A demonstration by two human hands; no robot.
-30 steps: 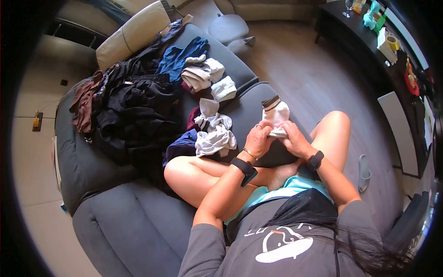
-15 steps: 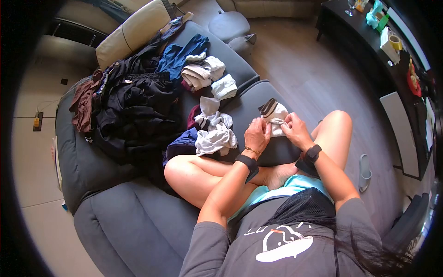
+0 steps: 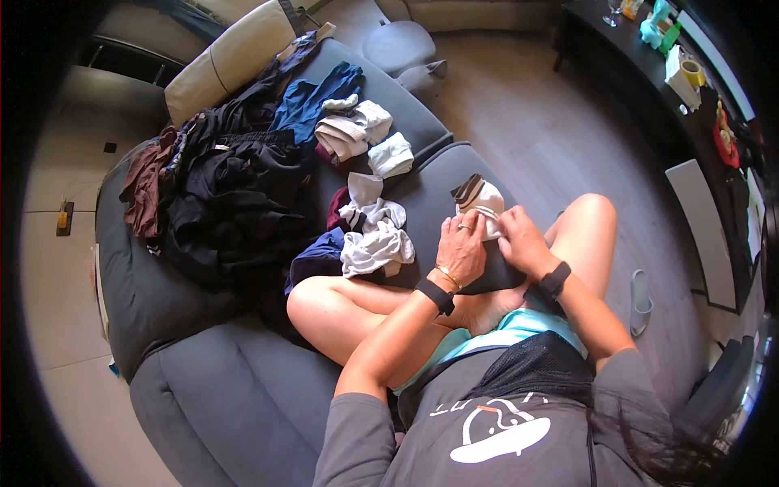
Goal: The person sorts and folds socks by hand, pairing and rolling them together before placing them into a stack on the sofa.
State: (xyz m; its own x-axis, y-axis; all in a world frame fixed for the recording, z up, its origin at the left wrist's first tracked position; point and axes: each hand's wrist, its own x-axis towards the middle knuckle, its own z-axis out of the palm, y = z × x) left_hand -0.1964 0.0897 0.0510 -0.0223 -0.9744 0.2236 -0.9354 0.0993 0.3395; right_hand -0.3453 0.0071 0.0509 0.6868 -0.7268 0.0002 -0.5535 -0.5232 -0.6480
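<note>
While both hands work at the near right edge of the sofa, one striped-cuff sock lies under them, white with a brown cuff pointing away from the person.

Left hand: back upward, fingers bent over the sock's lower part and touching it; whether they grip or only press, cannot tell. Right hand: fingers curled at the sock's right side; any pinch is hidden.

Change noted: a second ago both hands held up the sock's near end; now the left hand lies over it and the sock looks shorter and more bunched. Judgement: handling of this piece is under way, not complete.

Beyond the left hand, by the seam: loose grey-white socks, crumpled, beside a navy garment. Past them, toward the far edge: one folded white bundle and one folded beige bundle, next to a blue garment. Toward the left edge: black garments, heaped.

Containers: one stemmed glass, at the far end of the dark table; contents too small to tell.
</note>
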